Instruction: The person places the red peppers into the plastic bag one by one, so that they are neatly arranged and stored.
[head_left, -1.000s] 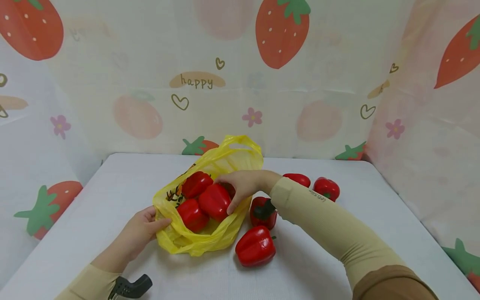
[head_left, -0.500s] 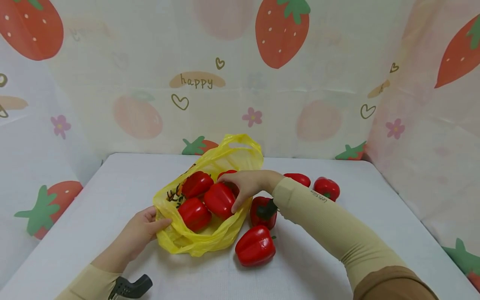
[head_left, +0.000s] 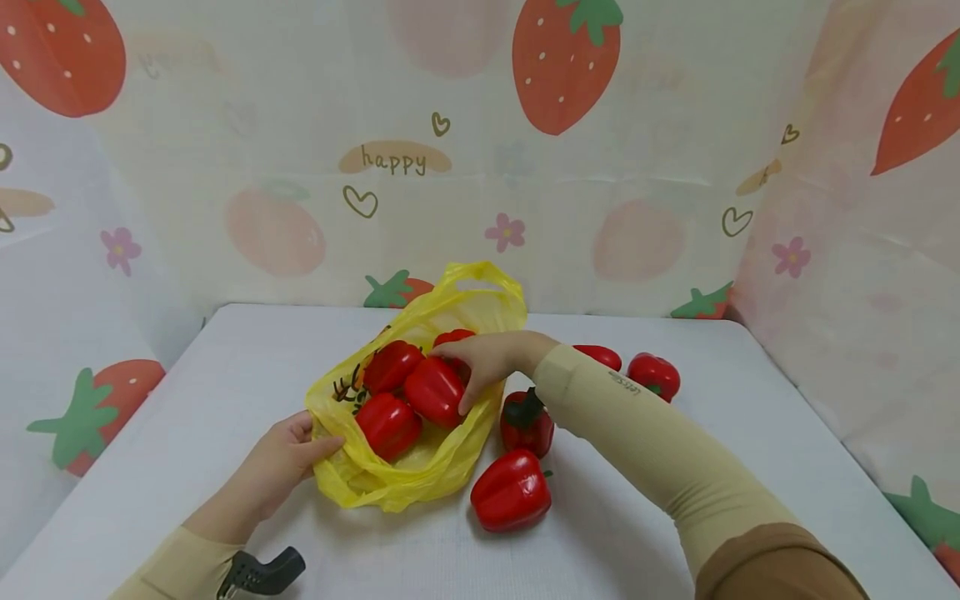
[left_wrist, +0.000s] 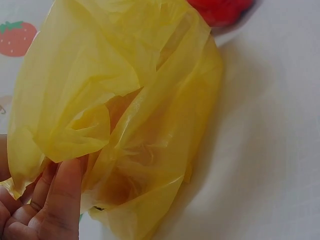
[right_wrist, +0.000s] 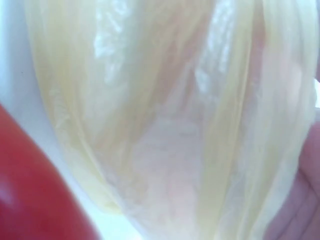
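Observation:
A yellow plastic bag [head_left: 405,487] lies open on the white table, with several red bell peppers inside. At its near left rim my left hand [head_left: 281,458] pinches the film between thumb and fingers; in the left wrist view, fingers [left_wrist: 62,200] show against the bag. My right hand [head_left: 491,362] reaches in over the right side and grips a bell pepper [head_left: 433,392], its thumb on the pepper's near right side. Some of its fingertips are hidden. Beside that pepper are one at the front left [head_left: 388,427], one at the back left [head_left: 392,367] and one partly covered [head_left: 453,337].
Two bell peppers stand just right of the bag, one in front [head_left: 512,490] and one behind it [head_left: 527,425]. Farther back right are another bell pepper [head_left: 654,377] and one partly behind the sleeve [head_left: 598,357]. A printed cloth backdrop [head_left: 637,167] encloses the table.
My right hand has shifted slightly right and then up and back, the gripped bell pepper with it. The bell pepper at the back of the bag shows more. My left hand stays put.

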